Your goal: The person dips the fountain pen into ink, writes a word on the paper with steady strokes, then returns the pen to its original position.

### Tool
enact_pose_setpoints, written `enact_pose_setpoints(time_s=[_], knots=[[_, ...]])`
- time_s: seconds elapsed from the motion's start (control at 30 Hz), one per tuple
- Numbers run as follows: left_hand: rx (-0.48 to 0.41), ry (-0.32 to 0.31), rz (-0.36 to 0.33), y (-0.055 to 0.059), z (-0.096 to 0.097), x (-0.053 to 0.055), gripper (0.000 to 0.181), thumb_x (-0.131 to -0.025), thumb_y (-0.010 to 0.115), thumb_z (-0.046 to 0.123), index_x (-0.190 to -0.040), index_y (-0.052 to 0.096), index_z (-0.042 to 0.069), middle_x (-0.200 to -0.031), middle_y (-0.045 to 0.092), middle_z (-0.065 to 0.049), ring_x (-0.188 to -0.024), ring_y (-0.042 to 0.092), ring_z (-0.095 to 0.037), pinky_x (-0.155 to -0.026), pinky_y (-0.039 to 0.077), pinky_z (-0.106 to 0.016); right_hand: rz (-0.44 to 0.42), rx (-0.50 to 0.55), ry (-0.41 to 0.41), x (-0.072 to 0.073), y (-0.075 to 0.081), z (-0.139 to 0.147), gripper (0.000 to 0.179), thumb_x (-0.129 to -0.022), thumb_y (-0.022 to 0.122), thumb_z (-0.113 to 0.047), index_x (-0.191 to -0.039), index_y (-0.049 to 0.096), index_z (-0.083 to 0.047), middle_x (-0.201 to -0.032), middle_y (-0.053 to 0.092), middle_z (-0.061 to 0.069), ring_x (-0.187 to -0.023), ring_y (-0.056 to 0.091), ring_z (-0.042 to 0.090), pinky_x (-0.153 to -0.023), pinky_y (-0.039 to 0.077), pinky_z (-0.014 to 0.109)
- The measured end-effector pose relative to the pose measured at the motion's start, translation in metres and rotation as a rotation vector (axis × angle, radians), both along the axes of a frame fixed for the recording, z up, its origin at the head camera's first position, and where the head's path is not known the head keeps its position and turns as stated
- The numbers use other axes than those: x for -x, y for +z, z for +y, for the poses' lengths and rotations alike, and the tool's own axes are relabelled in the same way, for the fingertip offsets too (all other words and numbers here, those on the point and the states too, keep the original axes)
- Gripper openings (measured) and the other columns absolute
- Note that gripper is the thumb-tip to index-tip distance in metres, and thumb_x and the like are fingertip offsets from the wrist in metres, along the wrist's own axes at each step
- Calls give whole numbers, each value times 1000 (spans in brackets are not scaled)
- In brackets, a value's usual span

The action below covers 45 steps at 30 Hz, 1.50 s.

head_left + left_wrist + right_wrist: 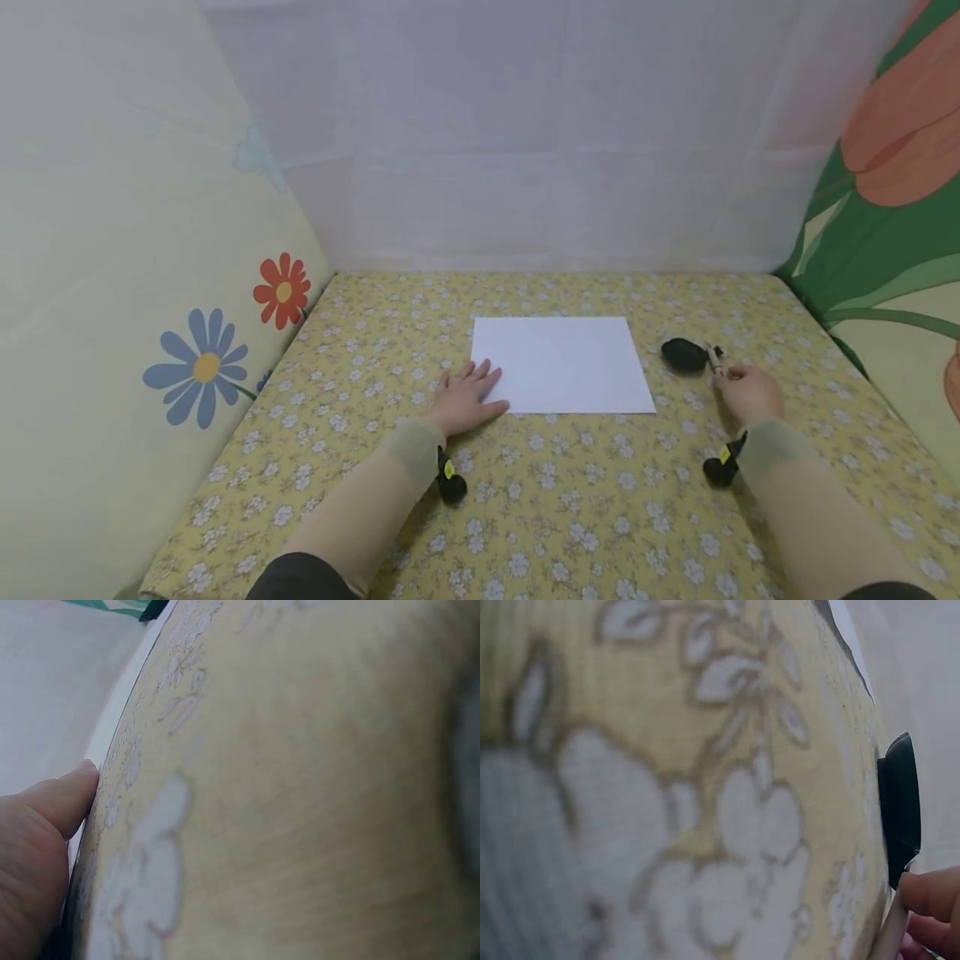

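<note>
A blank white sheet of paper point(562, 364) lies flat on the flowered cloth. My left hand point(467, 400) rests with spread fingers over its near left corner; in the left wrist view the thumb point(71, 793) reaches to the paper's edge. Off the sheet's right side lies a black oval object point(683, 356). Just right of it, my right hand point(750, 396) pinches a slim, pale, stick-like piece point(715, 360) between thumb and fingers. The right wrist view has the black object point(901, 808) just beyond the fingertips and the pale piece point(891, 930) below them. I cannot tell the pale piece's kind.
A yellow cloth with white flowers point(555, 517) covers the table. White sheeting point(555, 133) hangs behind it. Printed panels with flowers stand at the left point(150, 250) and right point(900, 250). Black wrist cameras point(452, 485) are strapped under both wrists.
</note>
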<state>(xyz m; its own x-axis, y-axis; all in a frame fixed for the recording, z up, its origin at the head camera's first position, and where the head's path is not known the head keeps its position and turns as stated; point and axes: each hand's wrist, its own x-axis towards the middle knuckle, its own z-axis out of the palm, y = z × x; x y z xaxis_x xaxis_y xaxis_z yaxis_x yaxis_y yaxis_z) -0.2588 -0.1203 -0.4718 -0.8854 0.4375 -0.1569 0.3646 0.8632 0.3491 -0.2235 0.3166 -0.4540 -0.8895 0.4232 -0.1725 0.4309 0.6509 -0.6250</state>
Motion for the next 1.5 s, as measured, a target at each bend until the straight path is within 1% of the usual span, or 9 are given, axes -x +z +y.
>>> enact_pose_setpoints(time_s=[0.2, 0.37, 0.47, 0.7, 0.87, 1.13, 1.2, 1.37, 1.5], knots=[[4, 7, 1, -4, 1, 1, 75, -93, 40, 66, -154, 22, 28, -160, 8, 5, -147, 2, -23, -112, -7, -59, 4, -16, 2, 0, -2, 1, 50, -101, 48, -28, -134, 49, 9, -133, 48, 33, -116, 47, 49, -89, 44, 57], [4, 11, 6, -2, 1, -1, 74, -93, 41, 66, -154, 22, 28, -160, 9, 5, -147, 3, -24, -112, -7, -58, 22, -24, 9, 0, -3, 1, 45, -100, 49, -26, -129, 54, 9, -126, 53, 32, -108, 52, 47, -78, 47, 53], [5, 8, 10, 0, 1, -2, 74, -93, 41, 65, -154, 22, 27, -160, 9, 4, -147, 3, -24, -112, -6, -59, 28, -33, 11, 0, -3, 1, 43, -100, 50, -24, -126, 55, 9, -122, 55, 32, -104, 54, 46, -75, 48, 52], [0, 2, 15, 3, 1, -3, 74, -94, 41, 64, -154, 23, 26, -160, 10, 3, -147, 3, -24, -112, -6, -59, 15, -58, 0, 1, -4, -2, 42, -100, 49, -25, -125, 56, 8, -120, 56, 31, -102, 55, 46, -74, 47, 52], [0, -2, 15, 2, 0, -3, 74, -94, 41, 64, -154, 23, 26, -160, 10, 3, -147, 3, -24, -112, -6, -59, 9, -44, -10, 0, -3, -3, 42, -101, 47, -25, -126, 56, 7, -121, 55, 31, -104, 53, 47, -76, 47, 53], [0, 0, 9, 1, 0, -2, 74, -94, 41, 65, -154, 23, 26, -160, 9, 3, -147, 2, -23, -112, -6, -59, 52, -18, -20, -1, -5, -1, 43, -101, 46, -26, -128, 56, 7, -125, 55, 31, -106, 53, 46, -76, 47, 52], [1, 0, 11, 2, 1, -2, 74, -94, 41, 65, -154, 23, 26, -160, 9, 3, -147, 2, -23, -112, -6, -59, 58, -16, -25, -2, -3, -3, 44, -101, 47, -28, -128, 57, 6, -125, 55, 30, -106, 53, 46, -77, 46, 53], [0, 3, 4, 4, 1, -4, 74, -94, 40, 65, -154, 21, 26, -160, 8, 4, -147, 2, -23, -112, -6, -58, 96, -42, 6, -6, 3, -8, 49, -101, 46, -32, -126, 58, 8, -123, 57, 31, -104, 55, 46, -78, 46, 54], [1, 6, -2, 6, 1, -5, 74, -94, 41, 64, -155, 21, 26, -160, 8, 4, -147, 1, -22, -113, -6, -58, 110, -50, 44, -10, 7, -12, 52, -102, 45, -36, -126, 58, 9, -121, 57, 31, -102, 56, 45, -72, 48, 51]])
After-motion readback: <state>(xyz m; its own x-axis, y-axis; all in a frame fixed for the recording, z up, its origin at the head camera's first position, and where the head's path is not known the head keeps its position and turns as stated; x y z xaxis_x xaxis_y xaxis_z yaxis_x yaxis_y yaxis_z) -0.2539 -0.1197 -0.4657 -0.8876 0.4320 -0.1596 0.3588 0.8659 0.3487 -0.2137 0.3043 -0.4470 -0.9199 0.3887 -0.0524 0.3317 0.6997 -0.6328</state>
